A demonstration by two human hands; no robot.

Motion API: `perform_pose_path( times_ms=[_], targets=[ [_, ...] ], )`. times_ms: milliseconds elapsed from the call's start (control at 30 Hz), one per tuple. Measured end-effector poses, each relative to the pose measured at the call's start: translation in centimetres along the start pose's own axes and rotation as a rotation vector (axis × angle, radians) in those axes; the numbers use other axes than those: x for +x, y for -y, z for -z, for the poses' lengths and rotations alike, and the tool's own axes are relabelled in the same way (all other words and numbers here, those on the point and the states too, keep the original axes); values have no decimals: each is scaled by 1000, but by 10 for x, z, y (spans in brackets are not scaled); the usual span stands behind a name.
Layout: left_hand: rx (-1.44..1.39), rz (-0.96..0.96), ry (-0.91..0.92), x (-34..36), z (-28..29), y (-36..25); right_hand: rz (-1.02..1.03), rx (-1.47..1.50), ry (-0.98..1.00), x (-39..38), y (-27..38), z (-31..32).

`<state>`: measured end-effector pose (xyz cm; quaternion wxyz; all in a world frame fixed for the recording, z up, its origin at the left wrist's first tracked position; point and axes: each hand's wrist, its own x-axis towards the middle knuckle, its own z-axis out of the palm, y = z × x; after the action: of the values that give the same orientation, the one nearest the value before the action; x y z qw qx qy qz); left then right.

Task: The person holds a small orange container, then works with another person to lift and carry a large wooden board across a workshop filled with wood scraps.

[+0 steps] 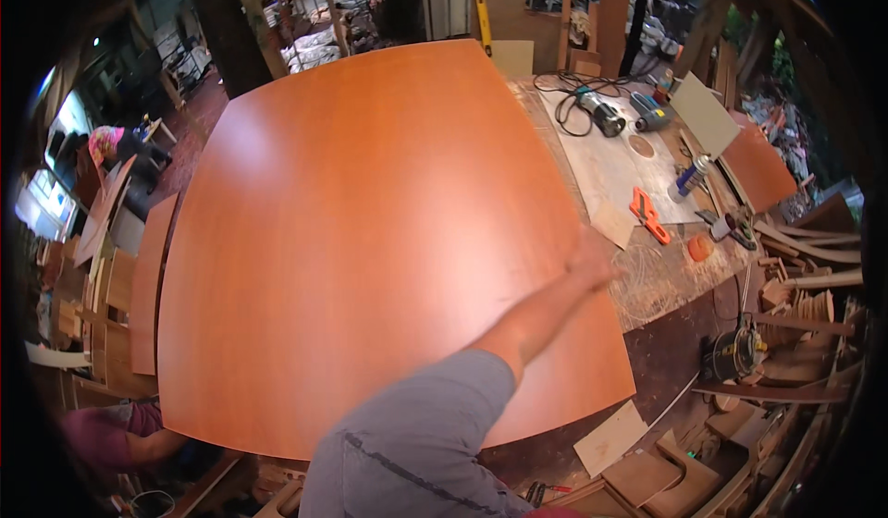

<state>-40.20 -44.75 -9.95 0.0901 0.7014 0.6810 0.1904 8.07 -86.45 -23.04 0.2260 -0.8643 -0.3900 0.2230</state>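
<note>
A wide, glossy orange-brown wood-grain panel (370,203) fills the middle of the view, lying flat. My left hand (592,261), smeared by motion, is at the panel's right edge, at the end of my outstretched arm in a grey sleeve. Its fingers are too blurred to show whether they hold anything. Just past the hand lies a small tan board piece (612,224). An orange-handled tool (649,216) sits beyond that on the worktable. My right hand is out of view.
The worktable (638,282) on the right bears corded power tools (603,116), a spray can (689,178) and an orange round thing (700,247). Wood offcuts (666,472) crowd the lower right. Another person's maroon sleeve (97,439) shows at lower left; a bent-over person (116,143) is farther back.
</note>
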Motion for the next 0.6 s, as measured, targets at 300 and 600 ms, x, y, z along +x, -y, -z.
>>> perform_pose_path(
  times_ms=[300,600],
  targets=[
    [-719,-641,176,-107,-63,-158,-72,50,184,30,-29,-65],
    [-294,13,-388,-355,92,139,436,451,-342,222,139,-46]
  ],
)
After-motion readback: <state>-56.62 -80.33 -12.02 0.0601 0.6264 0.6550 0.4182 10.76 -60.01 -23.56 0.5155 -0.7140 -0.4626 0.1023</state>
